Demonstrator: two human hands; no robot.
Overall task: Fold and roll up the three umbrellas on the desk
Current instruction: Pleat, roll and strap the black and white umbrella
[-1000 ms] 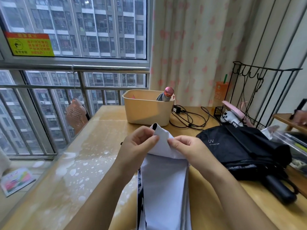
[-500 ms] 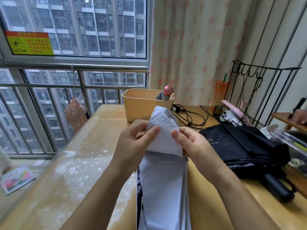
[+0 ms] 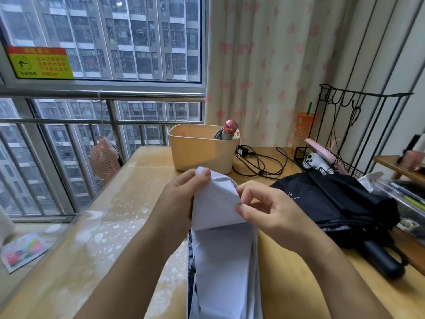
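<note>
Home, prob. high-rise flat, bedrm/study corner. Wooden desk point(image 3: 142, 203) stood by barred window point(image 3: 103, 95); apt towers point(image 3: 115, 31) showed upper left. Heart-print curtain point(image 3: 264, 65) top centre; beige bin point(image 3: 200, 150), charger cables point(image 3: 259, 162), wire rack point(image 3: 358, 111) at right were household clutter.

Bin point(image 3: 200, 153) ahead, black umbrella point(image 3: 333, 203) right; room over desk point(image 3: 103, 249) left.

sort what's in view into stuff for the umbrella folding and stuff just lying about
For the job: white umbrella, pinched by left hand and right hand; black umbrella; possibly pink-capped item in bin.
Lying about: beige bin, black cables, wire rack, orange cup, pink fan.
</note>
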